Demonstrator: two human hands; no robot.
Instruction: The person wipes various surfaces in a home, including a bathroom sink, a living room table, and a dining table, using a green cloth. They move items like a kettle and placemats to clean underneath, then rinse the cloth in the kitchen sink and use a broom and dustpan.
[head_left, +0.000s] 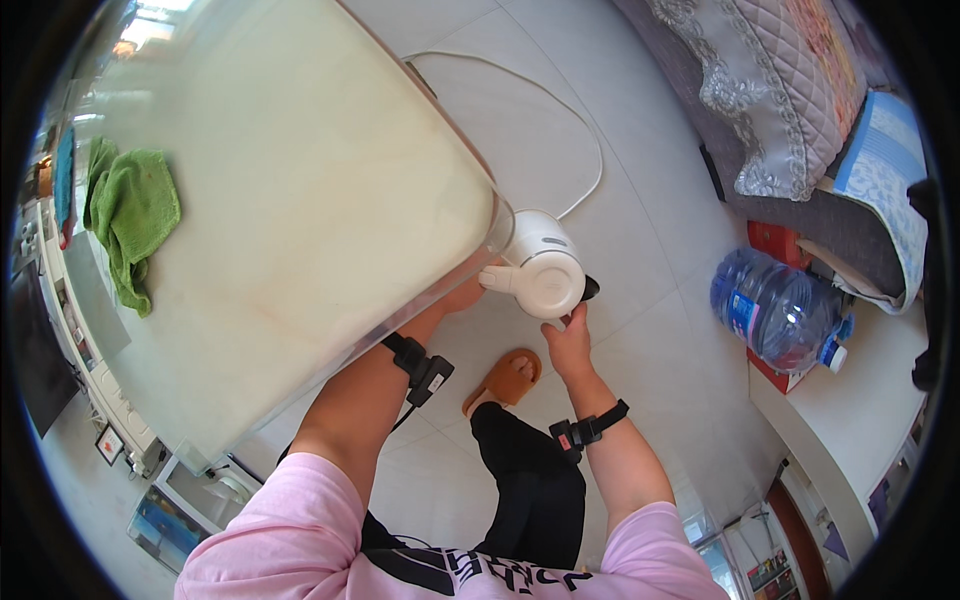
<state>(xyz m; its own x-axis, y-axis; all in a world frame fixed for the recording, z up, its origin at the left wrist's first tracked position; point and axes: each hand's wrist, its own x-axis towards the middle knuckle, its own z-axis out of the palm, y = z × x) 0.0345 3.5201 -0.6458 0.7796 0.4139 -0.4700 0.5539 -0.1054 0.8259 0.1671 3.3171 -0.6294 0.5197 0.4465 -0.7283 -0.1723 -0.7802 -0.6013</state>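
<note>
A white electric kettle (549, 281) is just off the rounded corner of the table, tilted, with its round face towards me. Its black spout (591, 288) points right and its handle (497, 278) points left. My left hand (463, 294) holds the kettle on the handle side; its fingers are largely hidden by the handle and the table edge. On the spout side, my right hand (568, 343) grips the kettle with thumb and fingertips. A white cord (596, 142) curves from behind the kettle towards the table's far side.
The table (300, 187) has a transparent cover hanging over its edge. A green cloth (139, 202) lies on it. To the right are a large plastic water bottle (780, 311) and a sofa (855, 225). My slippered foot (510, 379) rests on the tiled floor (645, 330).
</note>
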